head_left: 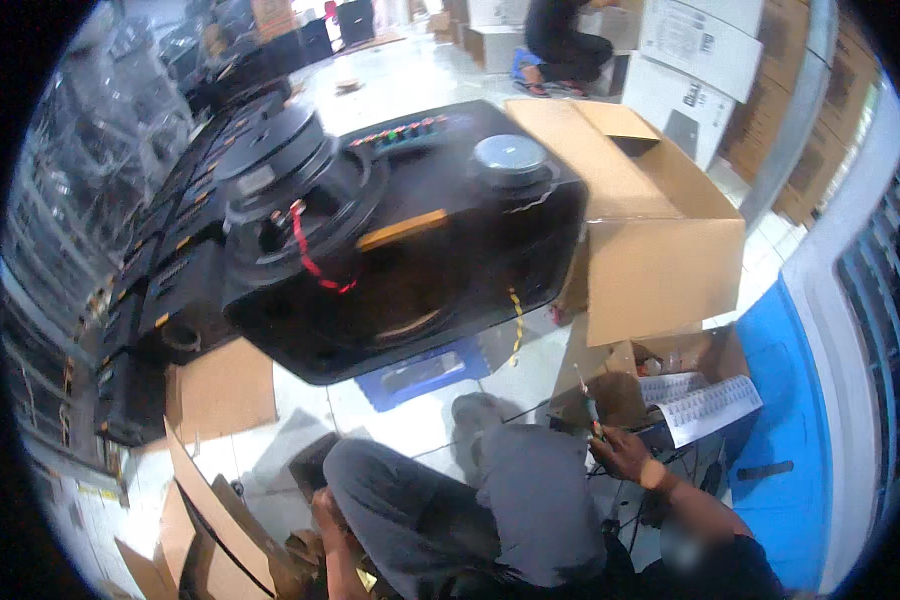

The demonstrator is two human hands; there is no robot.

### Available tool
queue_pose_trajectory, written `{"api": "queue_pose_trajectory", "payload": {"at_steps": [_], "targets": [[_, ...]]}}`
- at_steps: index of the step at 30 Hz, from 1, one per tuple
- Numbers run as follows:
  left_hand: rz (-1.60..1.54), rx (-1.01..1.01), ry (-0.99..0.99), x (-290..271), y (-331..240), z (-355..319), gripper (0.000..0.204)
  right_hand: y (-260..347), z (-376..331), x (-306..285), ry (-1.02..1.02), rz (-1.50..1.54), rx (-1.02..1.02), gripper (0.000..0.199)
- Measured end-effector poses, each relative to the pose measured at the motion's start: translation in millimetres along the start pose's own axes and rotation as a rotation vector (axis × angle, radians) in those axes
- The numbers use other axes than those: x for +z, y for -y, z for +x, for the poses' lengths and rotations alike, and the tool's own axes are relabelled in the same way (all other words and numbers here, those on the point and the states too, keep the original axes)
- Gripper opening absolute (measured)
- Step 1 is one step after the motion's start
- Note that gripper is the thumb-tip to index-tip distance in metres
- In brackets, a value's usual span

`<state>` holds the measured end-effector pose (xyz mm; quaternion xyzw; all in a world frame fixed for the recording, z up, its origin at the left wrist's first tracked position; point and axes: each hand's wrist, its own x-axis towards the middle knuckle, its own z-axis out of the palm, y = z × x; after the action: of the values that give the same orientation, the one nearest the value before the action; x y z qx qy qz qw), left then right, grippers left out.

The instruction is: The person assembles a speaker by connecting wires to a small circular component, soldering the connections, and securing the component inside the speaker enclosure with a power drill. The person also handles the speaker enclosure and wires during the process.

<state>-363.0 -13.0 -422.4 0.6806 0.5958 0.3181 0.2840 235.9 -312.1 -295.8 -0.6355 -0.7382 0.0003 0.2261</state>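
My right hand (625,457) is closed around a slim tool with a thin metal tip and a teal grip, which looks like a soldering iron (591,408). Its tip points up and away from me. Low beside my left knee is my left hand (327,512), near an open cardboard box (210,520); its fingers are mostly hidden. Ahead stands a black speaker cabinet (370,330) with a large round speaker driver (280,170) and a smaller silver-backed driver (510,155) on top. A twisted red wire (310,262) hangs from the large driver, and a yellow wire (517,325) dangles below the cabinet.
A blue plastic stool (420,378) is under the cabinet. To its right sits an open carton (665,270), with a smaller box (620,375) holding printed sheets (710,408) nearer me. More black cabinets (150,300) line the left. Another person (570,45) crouches far off.
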Motion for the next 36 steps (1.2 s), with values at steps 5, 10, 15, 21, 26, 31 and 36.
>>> {"api": "queue_pose_trajectory", "payload": {"at_steps": [5, 10, 15, 21, 26, 31, 36], "targets": [[0.276, 0.046, -0.421, -25, -67, -18, 0.032, 47, -25, -23, -0.297, -0.117, -0.059, 0.044], [-0.234, -0.272, -0.517, -74, -147, -27, 0.031, 119, 10, -80, -0.558, 0.153, 0.105, 0.031], [-0.476, -0.100, -0.691, -100, -283, -30, 0.029, 144, 43, -157, -0.694, 0.282, 0.224, 0.012], [-0.779, -0.031, -0.017, -83, -419, -29, 0.027, 145, 128, -165, -1.079, 0.420, -0.216, 0.020], [-1.202, -0.222, 0.435, -63, -475, -19, 0.024, 151, 217, -194, -0.795, 0.499, -0.386, 0.027], [-1.026, -0.105, 0.490, -54, -489, -22, 0.023, 186, 260, -190, -0.683, 0.608, -0.272, 0.049], [-0.827, 0.056, 0.411, -48, -499, -27, 0.022, 196, 264, -201, -0.453, 0.365, -0.231, 0.056]]}}
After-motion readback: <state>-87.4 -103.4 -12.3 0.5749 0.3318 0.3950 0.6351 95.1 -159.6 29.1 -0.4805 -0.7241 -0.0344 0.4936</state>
